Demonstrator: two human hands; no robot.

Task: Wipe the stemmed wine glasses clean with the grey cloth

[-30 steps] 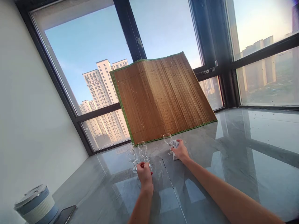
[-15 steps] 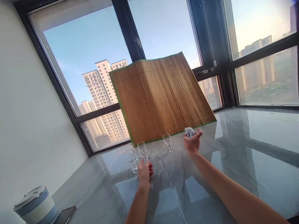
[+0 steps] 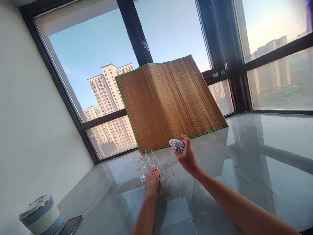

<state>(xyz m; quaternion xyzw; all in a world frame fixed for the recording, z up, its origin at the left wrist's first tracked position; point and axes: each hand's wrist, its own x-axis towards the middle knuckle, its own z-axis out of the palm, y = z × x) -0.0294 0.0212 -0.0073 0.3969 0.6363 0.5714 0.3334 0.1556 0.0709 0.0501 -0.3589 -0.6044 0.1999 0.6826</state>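
Observation:
My left hand (image 3: 152, 181) is closed on the foot of a small stemmed wine glass (image 3: 153, 161) that stands on the glossy grey marble surface (image 3: 244, 169). Two more clear glasses (image 3: 139, 167) stand just left of and behind it. My right hand (image 3: 187, 158) is raised above the surface to the right of the glasses. It pinches a crumpled pale cloth (image 3: 177, 145). The hand hides the separate glass that stood there earlier.
A brown bamboo mat (image 3: 168, 101) with green edging leans against the dark-framed window behind the glasses. A lidded cup (image 3: 40, 215) and a dark phone (image 3: 70, 225) lie at the near left by the white wall.
My right hand lifted the cloth off the surface, swung right, then came back left, now in front of the separate glass. My left hand shifted slightly right, staying at the glass's foot.

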